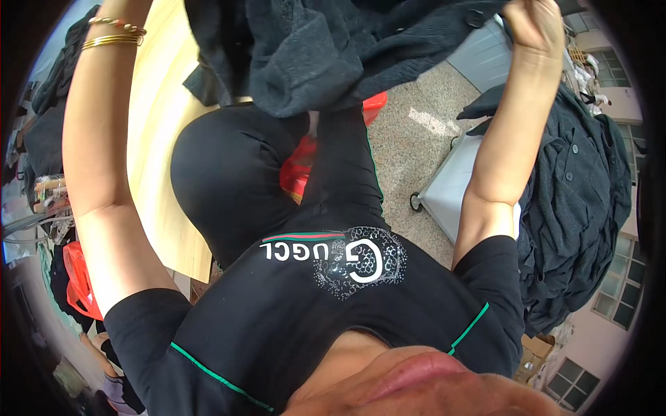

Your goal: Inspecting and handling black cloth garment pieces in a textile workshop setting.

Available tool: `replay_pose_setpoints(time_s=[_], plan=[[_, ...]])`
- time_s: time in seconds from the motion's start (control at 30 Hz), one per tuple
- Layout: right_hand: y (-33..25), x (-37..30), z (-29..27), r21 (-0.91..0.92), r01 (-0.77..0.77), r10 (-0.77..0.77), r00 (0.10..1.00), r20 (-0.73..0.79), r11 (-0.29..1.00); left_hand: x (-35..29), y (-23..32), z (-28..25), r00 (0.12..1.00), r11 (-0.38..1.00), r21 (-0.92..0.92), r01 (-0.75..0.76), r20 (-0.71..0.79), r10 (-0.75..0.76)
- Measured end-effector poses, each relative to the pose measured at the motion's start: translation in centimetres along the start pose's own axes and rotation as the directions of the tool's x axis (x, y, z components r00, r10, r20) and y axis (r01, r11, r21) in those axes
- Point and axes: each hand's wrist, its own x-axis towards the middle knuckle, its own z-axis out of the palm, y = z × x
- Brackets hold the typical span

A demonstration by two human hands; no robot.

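A charcoal coat hangs in folds across the top of the view, over my lap. It has a dark button near its right end, and its upper part runs out of the picture. At that right end my right hand is closed on the cloth, with the fingertips partly cut off by the upper edge. My left arm stretches up along the left side with bracelets at the wrist. The left hand itself lies beyond the frame, so its hold is hidden.
A light wooden tabletop curves along my left. On my right, a large pile of dark buttoned garments lies on a pale wheeled cart. Something red shows between my legs. A red bag and another person are at far left.
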Motion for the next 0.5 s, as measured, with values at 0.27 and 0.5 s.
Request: replay_pose_setpoints(time_s=[0.27,0.5], plan=[[0.7,1.9,-3.8,-0.187,0.152,-0.181,0.972,-0.151,0.971,-5.8,6.0,1.1,0.997,0.802,0.596,0.026,0.038,-0.061],[6.6,-6.4,13.5,-0.864,0.364,0.399,0.777,0.487,0.347,-6.3,4.3,6.4,0.823,0.681,0.465,-0.566,0.367,0.433]])
